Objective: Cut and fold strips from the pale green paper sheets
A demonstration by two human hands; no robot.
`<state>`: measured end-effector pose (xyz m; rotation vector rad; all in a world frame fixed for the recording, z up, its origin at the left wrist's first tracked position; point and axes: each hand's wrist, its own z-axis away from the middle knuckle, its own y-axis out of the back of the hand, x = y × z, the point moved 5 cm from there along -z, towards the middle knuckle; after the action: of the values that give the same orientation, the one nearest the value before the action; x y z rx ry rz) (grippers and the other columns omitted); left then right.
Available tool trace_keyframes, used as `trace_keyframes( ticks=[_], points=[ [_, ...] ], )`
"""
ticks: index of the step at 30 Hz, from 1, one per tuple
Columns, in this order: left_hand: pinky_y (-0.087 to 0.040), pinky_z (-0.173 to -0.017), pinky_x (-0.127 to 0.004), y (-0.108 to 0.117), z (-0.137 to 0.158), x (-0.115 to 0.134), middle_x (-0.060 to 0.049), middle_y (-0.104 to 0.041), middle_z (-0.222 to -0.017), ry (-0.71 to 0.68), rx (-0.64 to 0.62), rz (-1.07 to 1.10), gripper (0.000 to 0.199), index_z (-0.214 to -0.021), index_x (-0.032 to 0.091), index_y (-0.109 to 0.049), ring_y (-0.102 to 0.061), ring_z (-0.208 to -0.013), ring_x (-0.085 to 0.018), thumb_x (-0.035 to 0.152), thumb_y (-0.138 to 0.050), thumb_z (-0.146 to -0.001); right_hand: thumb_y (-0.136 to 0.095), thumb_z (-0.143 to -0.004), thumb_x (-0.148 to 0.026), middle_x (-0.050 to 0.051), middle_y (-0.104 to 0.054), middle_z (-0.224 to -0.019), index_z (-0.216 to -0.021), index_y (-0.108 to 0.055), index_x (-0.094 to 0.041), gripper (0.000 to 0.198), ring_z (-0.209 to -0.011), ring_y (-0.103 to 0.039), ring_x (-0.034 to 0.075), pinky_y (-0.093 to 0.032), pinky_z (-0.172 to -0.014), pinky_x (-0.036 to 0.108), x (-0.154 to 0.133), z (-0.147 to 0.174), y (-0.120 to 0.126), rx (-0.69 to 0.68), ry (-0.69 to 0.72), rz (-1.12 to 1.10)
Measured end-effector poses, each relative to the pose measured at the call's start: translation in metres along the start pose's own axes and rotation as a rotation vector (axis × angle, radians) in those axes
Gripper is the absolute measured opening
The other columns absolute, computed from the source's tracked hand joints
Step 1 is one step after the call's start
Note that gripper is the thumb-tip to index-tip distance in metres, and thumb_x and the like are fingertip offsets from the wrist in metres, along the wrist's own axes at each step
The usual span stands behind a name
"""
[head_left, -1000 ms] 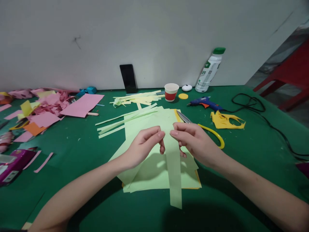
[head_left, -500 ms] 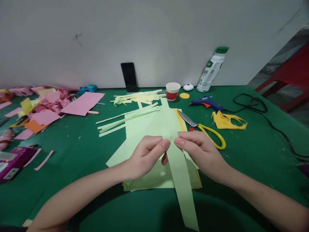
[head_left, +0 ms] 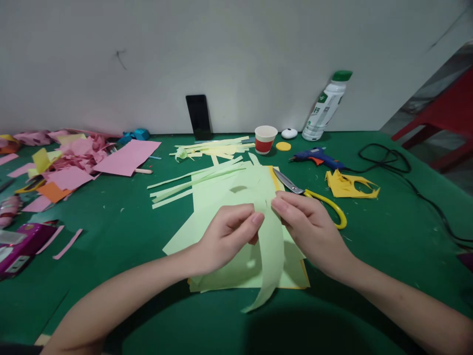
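Observation:
A long pale green paper strip is pinched near its middle between both hands, above a stack of green paper sheets. My left hand grips the strip's left edge with thumb and curled fingers. On the right edge, my right hand pinches it the same way. A small slit or tear seems to show in the strip between the thumbs. Its lower end curls toward the left. Yellow-handled scissors lie just beyond my right hand, partly on the stack. Thin green strips lie across the stack's far left corner.
Along the wall stand a phone, a paper cup and a tilted bottle. At right lie a blue glue gun with its cord and yellow paper scrap. Pink paper and a purple device occupy the left.
The strip's lower end has swung left and curled up from the front of the table. My right hand has risen slightly, and its thumb has shifted a little up and right.

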<state>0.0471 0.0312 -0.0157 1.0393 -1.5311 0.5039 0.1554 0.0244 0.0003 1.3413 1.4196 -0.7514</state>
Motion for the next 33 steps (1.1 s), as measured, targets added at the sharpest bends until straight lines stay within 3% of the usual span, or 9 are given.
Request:
trace_keyframes(
  ticks=[4, 9, 14, 17, 22, 33],
  points=[
    [-0.033, -0.047, -0.021, 0.001, 0.001, 0.002, 0.003, -0.045, -0.051, -0.004, 0.043, -0.015, 0.039, -0.055, 0.016, -0.042, -0.04, -0.048, -0.008, 0.036, -0.036, -0.088, -0.043, -0.082, -0.02, -0.006, -0.034, -0.045, -0.051, -0.033, -0.019, 0.032, -0.042, -0.033, 0.006, -0.024, -0.038, 0.021, 0.001, 0.001, -0.002, -0.042, -0.005, -0.003],
    [-0.035, -0.05, -0.022, 0.003, 0.003, 0.0, 0.003, -0.044, -0.052, -0.014, 0.126, 0.037, 0.036, -0.056, 0.016, -0.043, -0.04, -0.05, -0.008, 0.035, -0.038, -0.087, -0.042, -0.084, -0.023, -0.007, -0.03, -0.046, -0.052, -0.034, -0.019, 0.034, -0.042, -0.029, 0.006, -0.024, -0.038, 0.02, 0.004, 0.003, -0.001, 0.05, -0.005, -0.046],
    [-0.033, -0.051, -0.021, 0.008, 0.001, -0.007, 0.004, -0.043, -0.053, 0.024, 0.175, 0.075, 0.037, -0.056, 0.016, -0.045, -0.039, -0.051, -0.007, 0.036, -0.04, -0.087, -0.045, -0.081, -0.022, -0.007, -0.029, -0.051, -0.056, -0.036, -0.019, 0.027, -0.045, -0.028, 0.007, -0.026, -0.041, 0.02, 0.003, -0.001, -0.003, -0.032, -0.044, -0.075],
    [-0.035, -0.054, -0.022, 0.008, -0.001, -0.007, 0.003, -0.045, -0.055, 0.03, 0.144, 0.102, 0.037, -0.057, 0.016, -0.045, -0.042, -0.053, -0.008, 0.037, -0.039, -0.087, -0.047, -0.08, -0.022, -0.006, -0.029, -0.051, -0.055, -0.036, -0.019, 0.027, -0.046, -0.027, 0.007, -0.026, -0.042, 0.02, 0.005, -0.003, -0.002, -0.039, -0.064, -0.08],
    [-0.031, -0.046, -0.021, 0.003, -0.003, 0.0, 0.004, -0.042, -0.048, 0.003, 0.043, -0.084, 0.039, -0.051, 0.016, -0.043, -0.036, -0.046, -0.007, 0.03, -0.039, -0.087, -0.051, -0.078, -0.021, -0.008, -0.027, -0.046, -0.053, -0.034, -0.019, 0.03, -0.042, -0.026, 0.005, -0.023, -0.038, 0.019, 0.013, -0.002, 0.0, -0.025, -0.115, -0.171],
    [-0.033, -0.048, -0.021, 0.007, -0.001, -0.004, 0.003, -0.045, -0.05, -0.044, 0.167, -0.056, 0.04, -0.054, 0.016, -0.044, -0.04, -0.047, -0.007, 0.036, -0.037, -0.088, -0.048, -0.081, -0.028, -0.008, -0.036, -0.051, -0.064, -0.045, -0.019, 0.02, -0.042, -0.034, 0.005, -0.028, -0.039, 0.019, 0.015, -0.001, -0.004, 0.01, -0.136, -0.253]
  ],
)
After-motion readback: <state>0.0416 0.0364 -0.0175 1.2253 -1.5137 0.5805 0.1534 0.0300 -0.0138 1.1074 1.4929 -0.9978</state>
